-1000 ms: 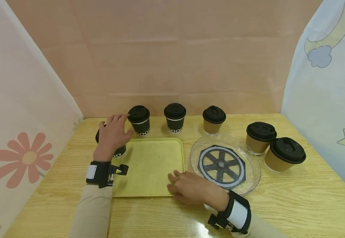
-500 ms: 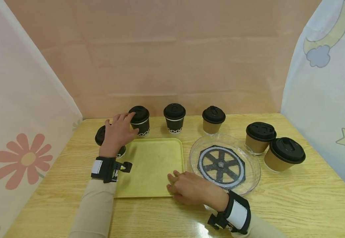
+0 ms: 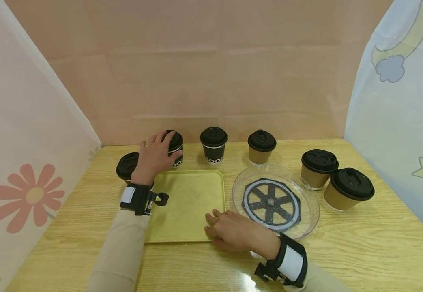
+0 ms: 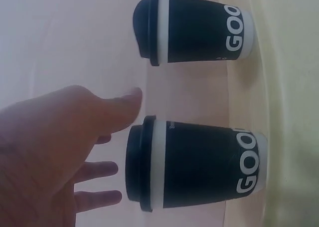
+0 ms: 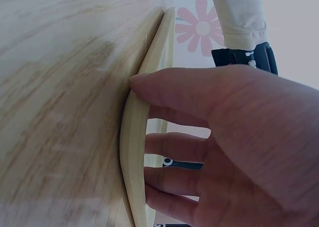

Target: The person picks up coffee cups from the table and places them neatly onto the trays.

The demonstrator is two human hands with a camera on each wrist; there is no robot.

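My left hand (image 3: 155, 157) is spread behind the tray, its fingers over the black lid of a dark paper cup (image 3: 177, 142) with white lettering. In the left wrist view the thumb and fingers stay spread just above that cup's lid (image 4: 139, 164), with a gap to it. A second lettered cup (image 4: 204, 30) stands beside it. At the near right corner of the yellow tray (image 3: 189, 202), my right hand (image 3: 238, 231) holds the rim. Seen from the right wrist, the thumb presses the tray rim (image 5: 133, 152) from outside while the fingers lie over its inner side.
Another dark cup (image 3: 127, 165) is partly behind my left wrist. A dark cup (image 3: 214, 145) and a brown cup (image 3: 260, 156) stand at the back. Two more brown lidded cups, one larger (image 3: 346, 192), are beside a clear round dish (image 3: 311, 219) with a dark wheel-shaped pattern.
My left hand has moved right and slightly back, from between two dark cups to over the lid of the back one, uncovering the left cup's lid. The right hand stays at the tray corner.
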